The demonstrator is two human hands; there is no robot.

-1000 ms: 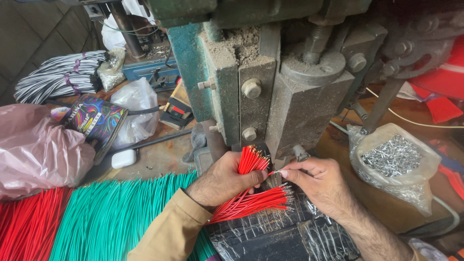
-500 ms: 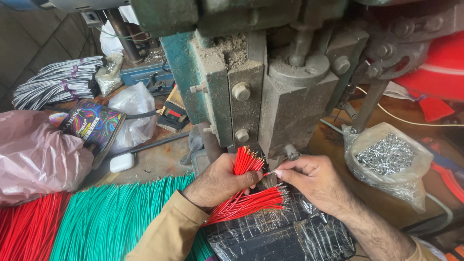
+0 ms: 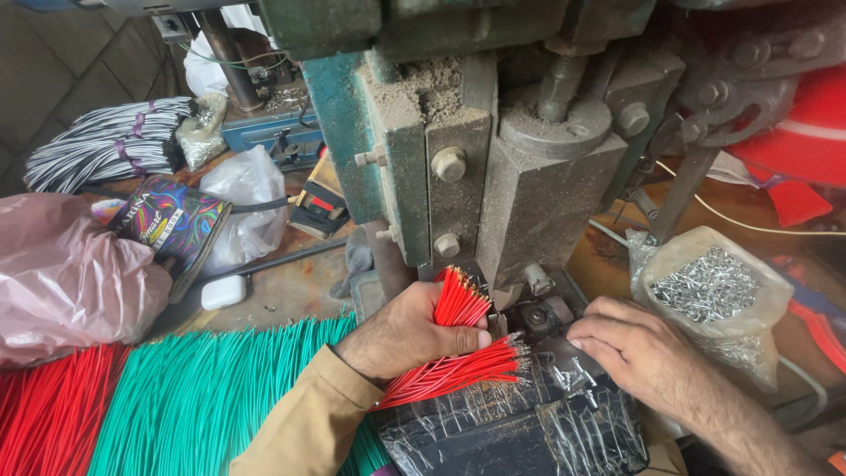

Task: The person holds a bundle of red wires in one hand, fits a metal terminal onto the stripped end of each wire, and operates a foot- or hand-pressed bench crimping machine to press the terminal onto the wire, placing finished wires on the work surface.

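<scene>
My left hand point(image 3: 401, 339) grips a bundle of short red wires point(image 3: 458, 304) whose stripped ends point up toward the base of a grimy green and grey press machine point(image 3: 493, 176). More red wires point(image 3: 458, 370) fan out below my thumb. My right hand point(image 3: 639, 353) rests with fingertips bent down on a black tray point(image 3: 520, 432) covered with small metal terminals, just beside the press die point(image 3: 529, 304). Whether the fingertips pinch anything is hidden.
A clear bag of small metal terminals point(image 3: 709, 295) sits right of the press. Green wires point(image 3: 203, 397) and red wires point(image 3: 44, 414) lie spread at lower left. A pink bag point(image 3: 62, 282), a white bag point(image 3: 247, 203), a colourful box point(image 3: 172, 220) and striped wire bundles point(image 3: 106, 145) crowd the left.
My right hand has let go of the wire end it pinched beside the bundle and dropped onto the black tray. My left hand keeps the red bundle at the die.
</scene>
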